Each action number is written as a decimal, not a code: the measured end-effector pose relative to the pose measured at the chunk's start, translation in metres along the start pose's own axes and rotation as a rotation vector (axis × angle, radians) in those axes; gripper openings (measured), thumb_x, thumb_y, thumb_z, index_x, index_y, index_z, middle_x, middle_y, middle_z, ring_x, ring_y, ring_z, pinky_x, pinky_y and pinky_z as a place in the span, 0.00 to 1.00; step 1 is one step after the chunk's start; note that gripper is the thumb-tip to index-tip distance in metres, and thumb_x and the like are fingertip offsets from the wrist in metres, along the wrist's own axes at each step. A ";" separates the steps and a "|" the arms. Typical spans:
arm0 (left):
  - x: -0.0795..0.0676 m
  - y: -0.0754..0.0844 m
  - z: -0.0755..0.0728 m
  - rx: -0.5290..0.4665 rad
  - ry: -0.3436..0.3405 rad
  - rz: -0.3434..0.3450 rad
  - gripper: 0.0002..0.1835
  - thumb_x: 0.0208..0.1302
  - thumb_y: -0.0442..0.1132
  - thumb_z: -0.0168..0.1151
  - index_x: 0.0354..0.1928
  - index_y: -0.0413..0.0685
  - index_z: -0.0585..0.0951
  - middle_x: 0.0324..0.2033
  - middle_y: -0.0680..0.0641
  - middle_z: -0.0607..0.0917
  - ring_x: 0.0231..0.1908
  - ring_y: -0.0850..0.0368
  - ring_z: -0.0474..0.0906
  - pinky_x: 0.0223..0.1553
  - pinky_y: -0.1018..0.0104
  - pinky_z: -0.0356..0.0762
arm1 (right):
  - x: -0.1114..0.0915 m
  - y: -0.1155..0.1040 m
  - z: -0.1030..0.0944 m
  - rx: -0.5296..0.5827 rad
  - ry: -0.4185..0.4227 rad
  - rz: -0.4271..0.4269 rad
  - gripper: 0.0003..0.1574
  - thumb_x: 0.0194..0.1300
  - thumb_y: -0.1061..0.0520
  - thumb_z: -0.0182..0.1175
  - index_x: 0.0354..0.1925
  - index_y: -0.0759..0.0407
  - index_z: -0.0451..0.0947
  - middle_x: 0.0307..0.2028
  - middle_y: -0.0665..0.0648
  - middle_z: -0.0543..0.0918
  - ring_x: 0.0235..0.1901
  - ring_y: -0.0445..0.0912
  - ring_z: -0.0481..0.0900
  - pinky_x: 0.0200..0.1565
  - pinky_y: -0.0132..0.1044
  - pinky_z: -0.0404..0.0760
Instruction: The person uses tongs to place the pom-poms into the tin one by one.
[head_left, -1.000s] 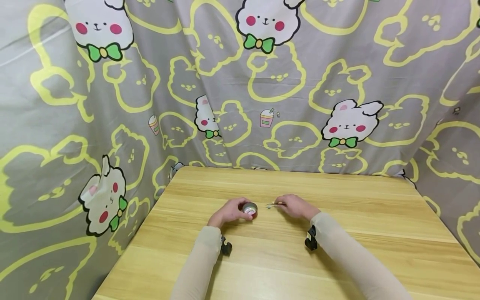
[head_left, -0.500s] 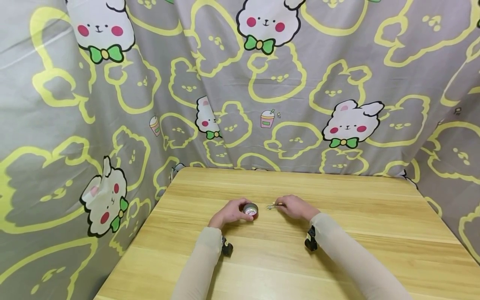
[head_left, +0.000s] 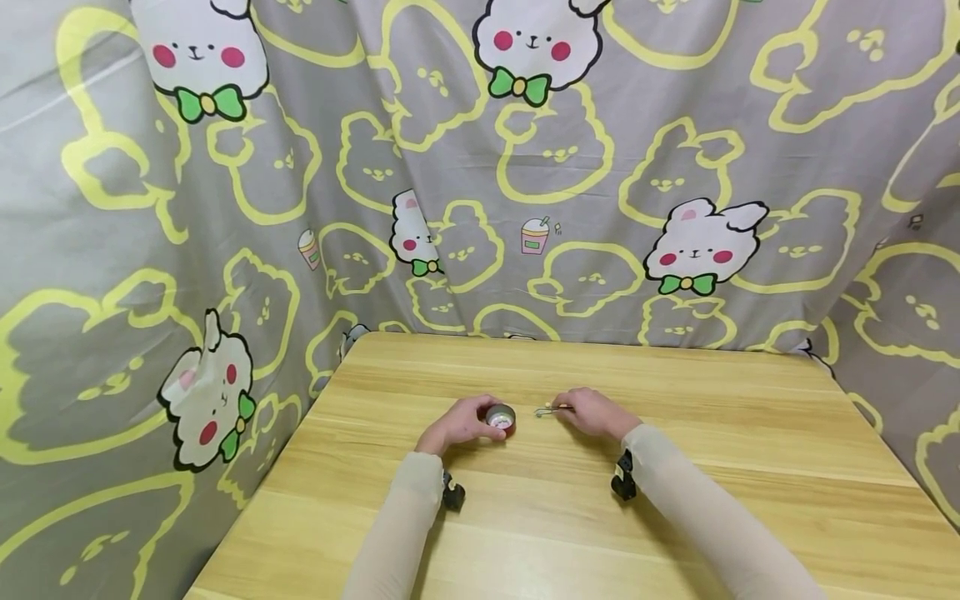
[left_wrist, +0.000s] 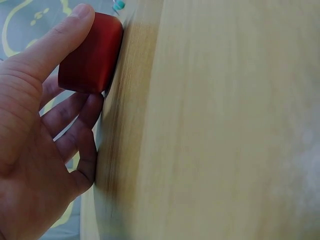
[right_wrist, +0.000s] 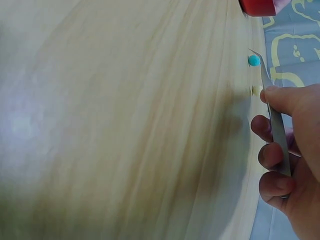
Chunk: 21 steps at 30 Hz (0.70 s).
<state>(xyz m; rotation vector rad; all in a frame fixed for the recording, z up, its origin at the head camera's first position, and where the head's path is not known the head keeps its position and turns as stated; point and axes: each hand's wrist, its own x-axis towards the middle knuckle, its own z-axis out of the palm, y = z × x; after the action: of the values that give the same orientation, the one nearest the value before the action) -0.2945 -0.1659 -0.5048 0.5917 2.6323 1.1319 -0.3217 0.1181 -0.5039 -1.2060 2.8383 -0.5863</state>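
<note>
My left hand (head_left: 467, 420) grips a small round red tin (left_wrist: 92, 55) on the wooden table, thumb on the near side and fingers behind it. In the head view its open top shows a pale, patterned inside. My right hand (head_left: 594, 413) pinches slim metal tweezers (right_wrist: 277, 127) between thumb and fingers, their bent tips pointing left toward the tin. Right at those tips is a small teal piece (right_wrist: 254, 60), which looks like a push pin in the left wrist view. A tiny yellowish piece (right_wrist: 256, 90) lies close to my right fingertips.
The light wooden table (head_left: 480, 533) spreads out around both hands. A grey curtain (head_left: 570, 167) with cartoon bears hangs behind it and along both sides. Black camera mounts (head_left: 622, 477) sit on both wrists.
The tweezers have tilted slightly, their tips now angled down to the left by the teal piece. My left hand and the tin stay in place.
</note>
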 end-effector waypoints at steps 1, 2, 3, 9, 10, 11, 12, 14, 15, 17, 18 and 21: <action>0.000 0.000 0.000 -0.002 0.000 0.001 0.28 0.50 0.45 0.74 0.54 0.50 0.77 0.44 0.53 0.80 0.45 0.58 0.75 0.49 0.60 0.70 | 0.000 0.000 0.000 -0.005 0.003 -0.004 0.10 0.68 0.58 0.56 0.45 0.58 0.81 0.38 0.54 0.83 0.39 0.49 0.80 0.44 0.46 0.76; 0.000 0.000 0.000 -0.005 0.000 0.000 0.28 0.50 0.45 0.74 0.54 0.50 0.77 0.44 0.53 0.80 0.45 0.58 0.75 0.49 0.60 0.70 | -0.001 0.001 -0.001 -0.008 0.006 -0.010 0.10 0.68 0.59 0.56 0.44 0.58 0.81 0.38 0.54 0.83 0.38 0.49 0.80 0.44 0.46 0.76; 0.000 0.000 0.000 -0.006 0.000 -0.001 0.28 0.50 0.45 0.74 0.54 0.50 0.78 0.44 0.53 0.80 0.45 0.58 0.75 0.49 0.60 0.70 | -0.001 0.001 -0.001 -0.012 0.008 -0.013 0.09 0.68 0.59 0.56 0.44 0.58 0.81 0.37 0.53 0.83 0.37 0.48 0.80 0.43 0.46 0.76; 0.001 -0.002 0.000 -0.018 0.000 0.000 0.28 0.50 0.45 0.74 0.54 0.50 0.78 0.44 0.53 0.80 0.45 0.58 0.75 0.49 0.60 0.70 | -0.003 0.000 -0.003 -0.017 0.007 -0.021 0.09 0.68 0.59 0.56 0.43 0.58 0.81 0.37 0.53 0.82 0.38 0.48 0.80 0.43 0.46 0.76; 0.001 -0.002 0.000 -0.018 0.000 -0.001 0.28 0.50 0.45 0.74 0.54 0.51 0.78 0.44 0.53 0.80 0.45 0.58 0.75 0.49 0.60 0.70 | -0.004 0.000 -0.003 -0.015 0.005 -0.018 0.09 0.68 0.59 0.56 0.43 0.58 0.81 0.37 0.53 0.82 0.38 0.48 0.80 0.44 0.46 0.76; 0.001 -0.002 0.000 -0.019 0.001 -0.002 0.28 0.50 0.45 0.74 0.54 0.50 0.78 0.44 0.53 0.80 0.45 0.58 0.75 0.49 0.60 0.70 | -0.005 -0.001 -0.004 -0.014 0.005 -0.014 0.09 0.68 0.59 0.56 0.43 0.58 0.81 0.37 0.53 0.82 0.38 0.48 0.80 0.44 0.46 0.76; 0.001 -0.002 0.000 -0.019 0.002 -0.002 0.28 0.50 0.45 0.74 0.54 0.51 0.78 0.44 0.53 0.80 0.45 0.58 0.75 0.49 0.60 0.70 | -0.005 -0.001 -0.004 -0.011 0.004 -0.010 0.09 0.68 0.58 0.56 0.44 0.58 0.81 0.37 0.53 0.82 0.38 0.48 0.80 0.44 0.46 0.76; 0.001 -0.002 0.000 -0.015 0.004 0.002 0.27 0.50 0.45 0.74 0.54 0.50 0.78 0.44 0.53 0.80 0.45 0.57 0.75 0.49 0.60 0.70 | -0.006 -0.001 -0.004 -0.010 0.001 0.000 0.10 0.68 0.58 0.55 0.44 0.58 0.81 0.38 0.52 0.82 0.38 0.48 0.80 0.44 0.46 0.76; 0.001 -0.002 0.000 -0.017 0.006 0.004 0.27 0.50 0.45 0.74 0.54 0.50 0.78 0.44 0.53 0.81 0.45 0.57 0.75 0.49 0.59 0.70 | -0.007 -0.001 -0.005 -0.007 -0.002 0.008 0.10 0.69 0.58 0.55 0.45 0.58 0.81 0.38 0.52 0.82 0.38 0.48 0.80 0.44 0.46 0.76; 0.001 -0.002 0.000 -0.018 0.008 0.008 0.27 0.50 0.45 0.74 0.54 0.50 0.78 0.44 0.52 0.81 0.45 0.56 0.75 0.49 0.59 0.70 | -0.008 -0.001 -0.005 -0.006 -0.007 0.015 0.10 0.69 0.58 0.55 0.45 0.58 0.81 0.38 0.53 0.82 0.39 0.48 0.80 0.44 0.46 0.76; 0.001 -0.002 0.000 -0.017 0.008 0.010 0.27 0.50 0.45 0.74 0.54 0.50 0.78 0.44 0.52 0.81 0.45 0.56 0.75 0.49 0.58 0.70 | -0.008 -0.001 -0.005 -0.005 -0.011 0.020 0.10 0.69 0.58 0.55 0.45 0.58 0.80 0.39 0.53 0.82 0.39 0.48 0.80 0.44 0.46 0.76; 0.000 -0.003 0.000 -0.017 0.008 0.014 0.28 0.50 0.45 0.74 0.54 0.49 0.78 0.44 0.52 0.81 0.46 0.56 0.75 0.49 0.59 0.70 | -0.009 -0.001 -0.006 -0.002 -0.021 0.032 0.10 0.69 0.58 0.54 0.45 0.58 0.80 0.40 0.53 0.82 0.40 0.49 0.80 0.44 0.46 0.76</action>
<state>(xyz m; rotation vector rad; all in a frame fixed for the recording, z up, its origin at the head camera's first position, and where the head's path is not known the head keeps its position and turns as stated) -0.2954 -0.1676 -0.5073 0.6044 2.6266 1.1619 -0.3150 0.1258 -0.4998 -1.1582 2.8354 -0.5663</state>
